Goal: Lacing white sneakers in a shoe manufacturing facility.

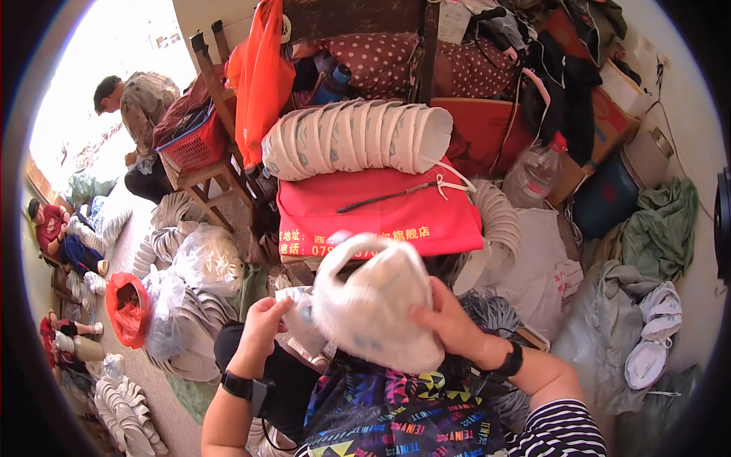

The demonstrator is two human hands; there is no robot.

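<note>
In front of my chest I hold a cream, cap-shaped piece (381,312) with a rounded rim and faint blue print; it is partly blurred. My right hand (451,320) grips its right side, thumb on the outer face. At its left, my left hand (265,326) pinches a pale printed flap (303,308); I cannot tell whether this belongs to the same piece. Beyond my hands, a long roll of nested cream pieces (358,141) lies on a surface with a red cloth (365,217). A thin dark stick (388,198) and a white cord (451,183) lie before the roll.
More nested pieces (496,228) curve down at the surface's right. Left on the floor are stacked pieces (190,335), plastic bags and a red bag (127,308). A wooden chair (209,179) bears a red basket (190,141). Other people (145,114) sit at the far left.
</note>
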